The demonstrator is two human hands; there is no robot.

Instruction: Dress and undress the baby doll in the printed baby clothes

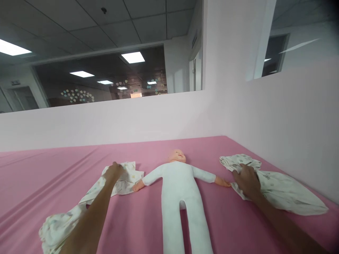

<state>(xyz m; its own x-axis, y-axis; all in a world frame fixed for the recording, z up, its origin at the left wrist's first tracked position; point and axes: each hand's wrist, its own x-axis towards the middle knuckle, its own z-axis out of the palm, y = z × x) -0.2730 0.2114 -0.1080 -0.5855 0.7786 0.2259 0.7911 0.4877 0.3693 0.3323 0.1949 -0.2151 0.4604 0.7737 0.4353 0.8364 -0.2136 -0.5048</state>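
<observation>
Presumably for reach, the doll (177, 180) was flanked on the pink sheet (132, 225) by left cloth (131, 180) and right cloth (288, 192), touched by left hand (113, 171) and right hand (248, 180); each curled grip's closure was indiscernible.

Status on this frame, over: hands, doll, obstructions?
Left hand on left cloth; right hand on right cloth. Doll lying between them. No obstruction seen.

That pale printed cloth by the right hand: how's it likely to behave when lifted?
Probably floppy: the pale printed cloth lies in loose, soft folds. It looks thin, so likely light for its spread. Lifted only where the right hand is, the part stretching out toward the picture's right would probably sag onto the pink sheet.
</observation>
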